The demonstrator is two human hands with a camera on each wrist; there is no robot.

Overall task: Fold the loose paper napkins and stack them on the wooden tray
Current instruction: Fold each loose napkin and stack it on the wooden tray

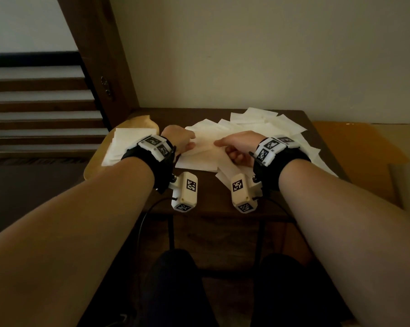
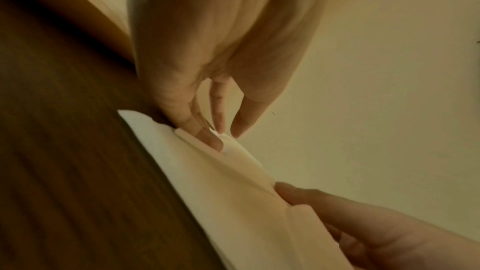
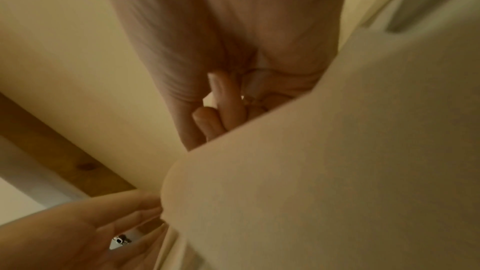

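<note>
A white paper napkin (image 1: pixel 199 158) lies near the middle of the dark table, with both hands on it. My left hand (image 1: pixel 191 144) pinches its left edge between thumb and fingers (image 2: pixel 207 141), and the edge lifts slightly off the sheet. My right hand (image 1: pixel 225 149) pinches its right part, thumb (image 2: pixel 291 192) on top and fingers (image 3: pixel 215 110) curled behind the raised napkin (image 3: pixel 337 171). The wooden tray (image 1: pixel 142 121) sits at the table's left end with a stack of folded napkins (image 1: pixel 121 147) on it, partly hidden by my left wrist.
A loose pile of white napkins (image 1: pixel 265 125) spreads over the table's back right, against the wall. The table's front edge (image 1: pixel 211 208) lies just under my wrists. An orange-brown surface (image 1: pixel 355 149) adjoins the table on the right. Stairs run down at the left.
</note>
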